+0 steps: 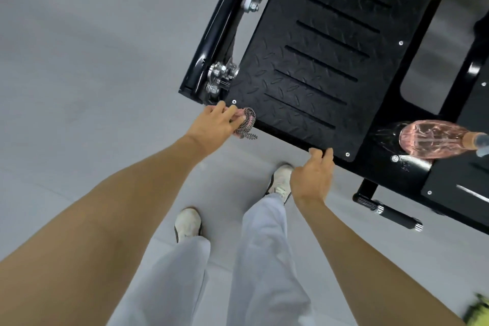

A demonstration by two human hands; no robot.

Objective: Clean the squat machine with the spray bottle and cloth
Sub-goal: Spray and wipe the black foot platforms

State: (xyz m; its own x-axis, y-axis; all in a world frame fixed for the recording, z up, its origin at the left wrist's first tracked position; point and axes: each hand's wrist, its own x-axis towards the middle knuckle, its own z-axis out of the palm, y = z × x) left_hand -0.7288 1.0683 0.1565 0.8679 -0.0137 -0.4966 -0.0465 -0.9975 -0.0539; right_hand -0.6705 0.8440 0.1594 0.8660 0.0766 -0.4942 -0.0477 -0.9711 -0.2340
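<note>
2 hands at the footplate (pixel 317 55), seen from the head: left hand (pixel 217 122) pinches the cloth (pixel 247 120) on its near corner; right hand (pixel 312 177), loosely curled, empty, by the near edge. Spray bottle (pixel 436 139) lies on the frame (pixel 373 164); a nudge could roll it off.

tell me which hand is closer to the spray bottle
Right. The right hand is by the footplate edge, left of the spray bottle; the left hand grips the cloth farther left at the corner.
</note>
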